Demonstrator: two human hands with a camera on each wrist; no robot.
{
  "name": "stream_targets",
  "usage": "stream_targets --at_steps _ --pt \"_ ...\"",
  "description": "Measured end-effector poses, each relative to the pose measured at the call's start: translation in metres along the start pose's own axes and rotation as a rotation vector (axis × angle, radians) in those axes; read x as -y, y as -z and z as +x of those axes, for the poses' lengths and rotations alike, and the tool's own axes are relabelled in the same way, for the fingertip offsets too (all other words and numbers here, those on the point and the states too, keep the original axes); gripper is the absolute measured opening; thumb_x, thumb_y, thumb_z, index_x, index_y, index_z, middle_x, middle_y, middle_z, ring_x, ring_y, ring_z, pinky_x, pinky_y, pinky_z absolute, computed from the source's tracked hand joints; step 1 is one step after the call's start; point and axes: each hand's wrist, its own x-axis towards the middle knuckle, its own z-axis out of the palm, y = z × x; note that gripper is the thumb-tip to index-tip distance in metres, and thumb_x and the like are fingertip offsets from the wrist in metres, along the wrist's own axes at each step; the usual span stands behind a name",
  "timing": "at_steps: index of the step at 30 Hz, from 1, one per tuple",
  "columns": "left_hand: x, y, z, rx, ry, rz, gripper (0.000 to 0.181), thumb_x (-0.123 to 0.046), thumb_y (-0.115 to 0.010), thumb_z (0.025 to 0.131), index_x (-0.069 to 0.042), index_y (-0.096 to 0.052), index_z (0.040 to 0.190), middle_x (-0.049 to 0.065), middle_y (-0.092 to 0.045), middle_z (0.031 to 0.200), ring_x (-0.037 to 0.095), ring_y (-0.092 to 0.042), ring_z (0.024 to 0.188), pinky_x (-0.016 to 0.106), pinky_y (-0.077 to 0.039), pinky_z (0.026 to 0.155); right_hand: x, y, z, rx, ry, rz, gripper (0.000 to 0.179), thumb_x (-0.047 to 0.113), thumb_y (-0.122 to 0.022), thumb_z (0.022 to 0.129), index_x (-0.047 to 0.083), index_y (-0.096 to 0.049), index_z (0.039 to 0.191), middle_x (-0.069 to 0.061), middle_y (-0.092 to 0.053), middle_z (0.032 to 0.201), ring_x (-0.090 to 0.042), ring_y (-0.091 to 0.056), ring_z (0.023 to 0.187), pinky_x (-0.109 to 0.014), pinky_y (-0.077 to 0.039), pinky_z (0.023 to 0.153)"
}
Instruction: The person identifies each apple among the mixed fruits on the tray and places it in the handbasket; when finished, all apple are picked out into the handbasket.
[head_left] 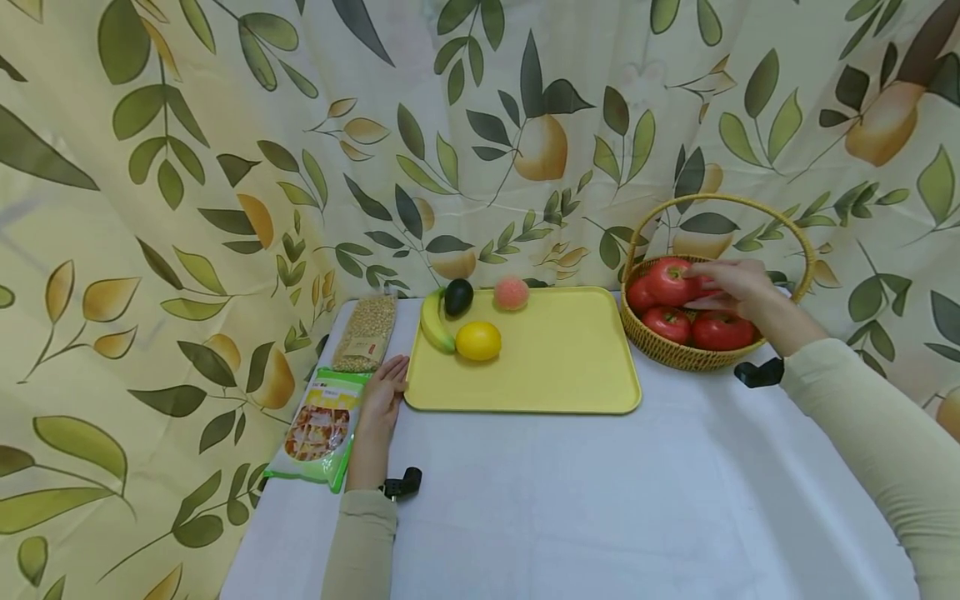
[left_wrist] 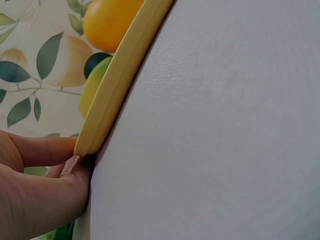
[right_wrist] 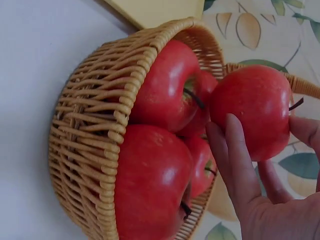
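Observation:
My right hand (head_left: pixel 738 287) grips a red apple (right_wrist: pixel 252 107) by its sides, fingers on one side and thumb near the stem. This apple is at the top of a wicker basket (right_wrist: pixel 85 135), over several other red apples (right_wrist: pixel 155 175). At the left edge of a yellow tray (head_left: pixel 547 367), my left hand (head_left: pixel 384 392) pinches the rim, one digit on top and others below, as the left wrist view shows. On the tray's left half lie a banana (head_left: pixel 433 321), a dark avocado (head_left: pixel 458 297), a yellow lemon (head_left: pixel 478 341) and a pink peach (head_left: pixel 512 293).
Left of the tray lie a clear bag of beige grains (head_left: pixel 367 329) and a green-and-white food packet (head_left: pixel 318 429), close beside my left forearm. The basket's tall handle (head_left: pixel 712 197) arches above the apples. A patterned curtain (head_left: pixel 300 208) hangs behind the white-covered table (head_left: pixel 562 500).

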Motion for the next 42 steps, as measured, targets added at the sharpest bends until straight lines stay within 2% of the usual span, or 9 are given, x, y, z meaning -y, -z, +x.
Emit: stream_targets --at_steps 8,14,22,27,36,42 --pt "-0.002 0.004 -0.001 -0.015 -0.004 0.012 0.074 0.033 -0.031 0.084 0.013 -0.034 0.155 0.032 -0.037 0.159 0.037 -0.036 0.151 0.038 -0.033 0.123 -0.004 0.009 0.007 -0.018 0.004 -0.035 0.041 0.027 -0.077 0.095 0.013 -0.051 0.122 -0.013 -0.046 0.126 -0.018 -0.071 0.085 -0.046 -0.062 0.087" --pt "-0.001 0.003 -0.001 -0.011 0.001 0.006 0.074 0.033 -0.030 0.084 0.013 -0.033 0.155 0.033 -0.037 0.160 0.037 -0.035 0.151 0.038 -0.032 0.123 -0.010 0.020 0.010 -0.059 -0.006 -0.121 0.049 0.032 -0.073 0.097 0.007 -0.051 0.133 -0.015 -0.050 0.126 -0.023 -0.078 0.081 -0.043 -0.062 0.086" --pt "0.002 0.001 0.002 -0.014 0.001 -0.001 0.074 0.034 -0.031 0.083 0.014 -0.036 0.154 0.032 -0.039 0.158 0.037 -0.037 0.150 0.039 -0.033 0.122 -0.013 0.032 0.010 -0.085 0.001 -0.192 0.059 0.035 -0.074 0.096 0.002 -0.050 0.139 -0.014 -0.055 0.116 -0.024 -0.078 0.078 -0.042 -0.063 0.082" --pt "0.003 0.000 0.002 -0.015 0.003 0.011 0.074 0.034 -0.031 0.082 0.014 -0.036 0.153 0.032 -0.039 0.158 0.037 -0.038 0.150 0.038 -0.033 0.122 -0.015 0.038 0.010 -0.086 -0.002 -0.246 0.060 0.033 -0.073 0.097 -0.003 -0.049 0.139 -0.021 -0.046 0.128 -0.020 -0.075 0.075 -0.039 -0.064 0.080" --pt "0.004 -0.001 0.002 -0.019 0.011 0.028 0.074 0.033 -0.033 0.083 0.012 -0.037 0.154 0.031 -0.041 0.158 0.036 -0.039 0.150 0.038 -0.035 0.122 -0.025 0.045 0.014 -0.073 0.001 -0.301 0.064 0.038 -0.072 0.097 -0.008 -0.047 0.133 -0.022 -0.046 0.121 -0.016 -0.076 0.070 -0.032 -0.064 0.073" --pt "0.003 -0.003 0.002 -0.021 0.014 0.011 0.074 0.033 -0.031 0.083 0.013 -0.036 0.154 0.032 -0.040 0.158 0.037 -0.039 0.150 0.038 -0.034 0.122 -0.025 0.048 0.016 -0.074 -0.002 -0.384 0.079 0.048 -0.069 0.096 -0.009 -0.044 0.146 -0.027 -0.046 0.128 -0.016 -0.075 0.069 -0.031 -0.063 0.072"
